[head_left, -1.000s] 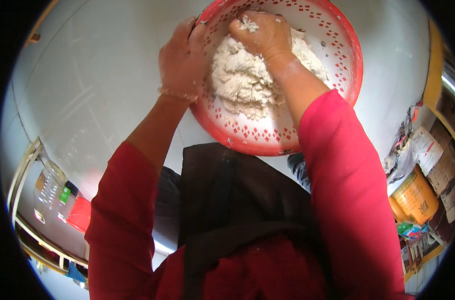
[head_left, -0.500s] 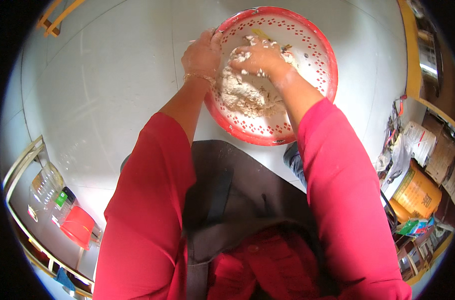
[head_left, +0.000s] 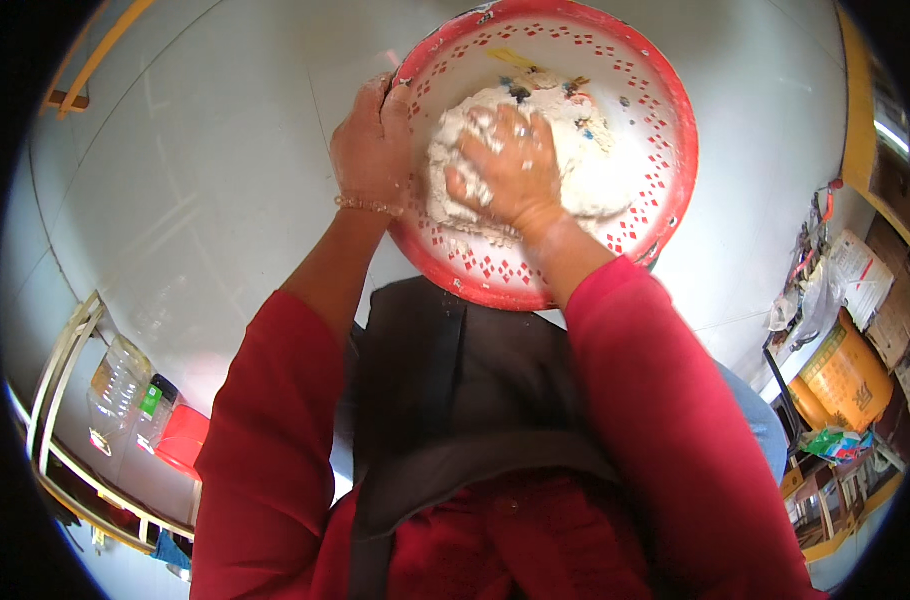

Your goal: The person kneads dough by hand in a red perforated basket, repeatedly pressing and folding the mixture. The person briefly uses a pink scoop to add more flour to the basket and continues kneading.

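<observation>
A white enamel basin (head_left: 665, 150) with a red rim and small red diamond patterns holds a shaggy mass of floury dough (head_left: 575, 185). My left hand (head_left: 372, 140) grips the basin's left rim, with some fingers hidden behind it; a beaded bracelet circles that wrist. Pressed down on the dough with fingers spread is my right hand (head_left: 510, 165), which has bits of dough stuck to it. Dry flour and dark chipped spots show on the basin's bottom beyond the fingers.
Pale floor tiles (head_left: 225, 180) surround the basin. At lower left, a red bucket (head_left: 183, 440) and clear plastic bottles (head_left: 120, 380) stand by a cream-coloured rack (head_left: 60, 380). To the right are a yellow bucket (head_left: 845, 375), bags and cardboard. A dark apron (head_left: 465, 380) covers my lap.
My right hand has come down nearer and flattened onto the dough, which now looks bunched and turned over. The basin sits slightly tilted, and my left hand still holds its rim.
</observation>
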Tool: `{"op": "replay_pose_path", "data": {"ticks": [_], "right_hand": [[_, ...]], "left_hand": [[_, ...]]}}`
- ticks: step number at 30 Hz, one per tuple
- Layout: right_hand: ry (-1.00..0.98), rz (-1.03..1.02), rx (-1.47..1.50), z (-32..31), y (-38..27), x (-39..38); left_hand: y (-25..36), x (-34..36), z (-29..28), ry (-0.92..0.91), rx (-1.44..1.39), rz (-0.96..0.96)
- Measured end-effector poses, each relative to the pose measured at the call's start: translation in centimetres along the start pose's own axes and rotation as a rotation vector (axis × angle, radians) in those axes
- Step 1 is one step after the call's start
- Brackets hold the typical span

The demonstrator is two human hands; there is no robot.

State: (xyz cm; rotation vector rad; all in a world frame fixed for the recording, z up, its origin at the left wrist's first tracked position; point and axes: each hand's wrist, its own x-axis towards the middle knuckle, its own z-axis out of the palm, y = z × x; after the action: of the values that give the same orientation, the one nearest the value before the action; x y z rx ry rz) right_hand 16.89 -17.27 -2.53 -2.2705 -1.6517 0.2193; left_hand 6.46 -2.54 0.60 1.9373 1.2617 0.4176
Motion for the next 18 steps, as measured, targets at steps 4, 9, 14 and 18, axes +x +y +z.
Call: {"op": "replay_pose_path", "data": {"ticks": [4, 9, 14, 18], "right_hand": [[-0.058, 0.032, 0.059, -0.7, 1.2, 4.8], [-0.107, 0.061, 0.160, 0.2, 2.9, 7.1], [-0.015, 0.131, 0.228, 1.5, 4.9, 8.0], [-0.114, 0.233, 0.204, 1.0, 5.8, 9.1]], "left_hand": [[0.6, -0.3, -0.5, -0.044, -0.064, -0.070], [-0.4, 0.0, -0.8, -0.077, -0.384, -0.120], [0.1, -5.3, -0.9, 0.084, -0.513, -0.202], [0.9, -8.5, 0.5, 0.186, -0.363, -0.419]]}}
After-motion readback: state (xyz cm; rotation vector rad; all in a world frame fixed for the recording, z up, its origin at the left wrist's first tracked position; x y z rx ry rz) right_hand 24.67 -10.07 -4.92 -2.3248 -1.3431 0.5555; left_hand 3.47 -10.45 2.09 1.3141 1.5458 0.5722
